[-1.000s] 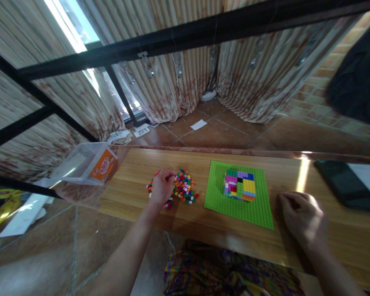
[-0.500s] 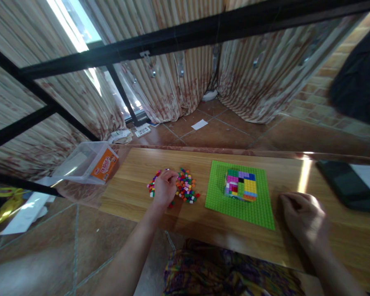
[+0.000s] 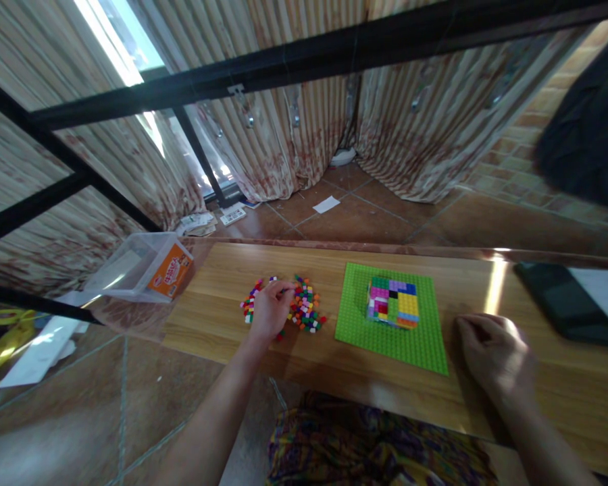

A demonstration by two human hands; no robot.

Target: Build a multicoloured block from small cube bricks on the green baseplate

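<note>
My left hand [image 3: 268, 310] rests on a heap of small coloured bricks [image 3: 304, 307] on the wooden table [image 3: 223, 317], with its fingers curled into the pile; what they hold is hidden. To the right lies a green baseplate [image 3: 365, 331] bearing a multicoloured block of bricks [image 3: 392, 302]. My right hand [image 3: 494, 354] lies on the table just right of the baseplate, fingers loosely curled, with nothing visible in them.
A clear plastic box with an orange label [image 3: 142, 266] stands at the table's left end. A dark tablet-like object [image 3: 567, 300] lies at the far right. Black metal bars [image 3: 304, 61] cross overhead. Curtains and a tiled floor lie beyond.
My left hand has shifted slightly within the brick heap, its fingers reaching a little further right. My right hand has barely moved.
</note>
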